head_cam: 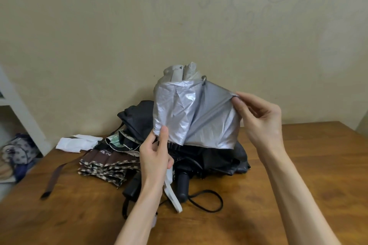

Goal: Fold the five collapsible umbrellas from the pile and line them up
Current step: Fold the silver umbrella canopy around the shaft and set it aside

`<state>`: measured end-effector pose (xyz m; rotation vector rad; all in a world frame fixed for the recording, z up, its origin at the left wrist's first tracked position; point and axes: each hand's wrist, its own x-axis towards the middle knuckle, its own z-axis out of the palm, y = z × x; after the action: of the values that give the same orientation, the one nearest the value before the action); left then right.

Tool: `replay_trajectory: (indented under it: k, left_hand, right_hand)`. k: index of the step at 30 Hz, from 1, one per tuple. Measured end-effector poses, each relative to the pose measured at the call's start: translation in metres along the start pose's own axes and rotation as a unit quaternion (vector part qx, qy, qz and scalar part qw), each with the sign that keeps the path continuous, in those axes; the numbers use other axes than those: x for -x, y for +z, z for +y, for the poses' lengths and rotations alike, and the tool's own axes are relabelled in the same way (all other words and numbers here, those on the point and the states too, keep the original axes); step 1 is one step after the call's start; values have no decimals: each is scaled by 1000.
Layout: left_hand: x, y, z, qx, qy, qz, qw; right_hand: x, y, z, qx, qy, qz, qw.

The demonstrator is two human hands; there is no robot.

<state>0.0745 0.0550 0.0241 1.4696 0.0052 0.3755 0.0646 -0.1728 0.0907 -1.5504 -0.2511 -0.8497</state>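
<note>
1. Left, near edge of brown wooden table (pixel 298 165): loose dark-brown fabric strap (pixel 53 178), seemingly attached to brown checked collapsed umbrella (pixel 103 167). Likely to snag or drag toward the edge if pile disturbed.
2. Left hand (pixel 155 157): thumb and curled fingers pinching lower left hem of silver-grey crumpled umbrella canopy (pixel 179 117), raised above the pile at table centre. Thin, slick cloth; liable to slip free under a harder tug, pleat lost.
3. Below that hand: white flat strap (pixel 173 197) dangling to the table beside black cylindrical umbrella handle (pixel 182 185). Apt to get rolled inside the folds, or to hook the thin black cord loop (pixel 209 203).
4. Underneath: black crumpled umbrella canopy (pixel 219 161), close under the silver hem. Risk of being lifted or shoved along with it.
5. Right hand (pixel 260 123): thumb and forefinger nipping a gathered fold at right edge of silver canopy, other fingers loosely spread. Panel stretched between both hands; over-pulling likely to bend a rib or skew the pleats.
6. No folded umbrellas lined up in view; early in task, by judgement.
</note>
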Motion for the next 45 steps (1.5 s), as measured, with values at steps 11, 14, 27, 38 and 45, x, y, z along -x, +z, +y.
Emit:
replay_trajectory:
  k: [11, 14, 27, 38, 45]
  left_hand:
    - [-1, -3, 1, 35, -2, 69, 997]
    - [1, -3, 0, 22, 12, 73, 997]
    - [5, 2, 8, 63, 41, 75, 994]
    - [6, 5, 9, 68, 62, 66, 994]
    - [5, 5, 7, 81, 67, 62, 993]
  right_hand:
    - [-3, -41, 24, 243, 154, -128, 949]
    - [-1, -46, 16, 166, 161, -134, 964]
    - [4, -33, 10, 110, 167, -175, 964]
    - [9, -15, 8, -6, 198, -97, 975]
    - [9, -12, 10, 80, 100, -112, 985]
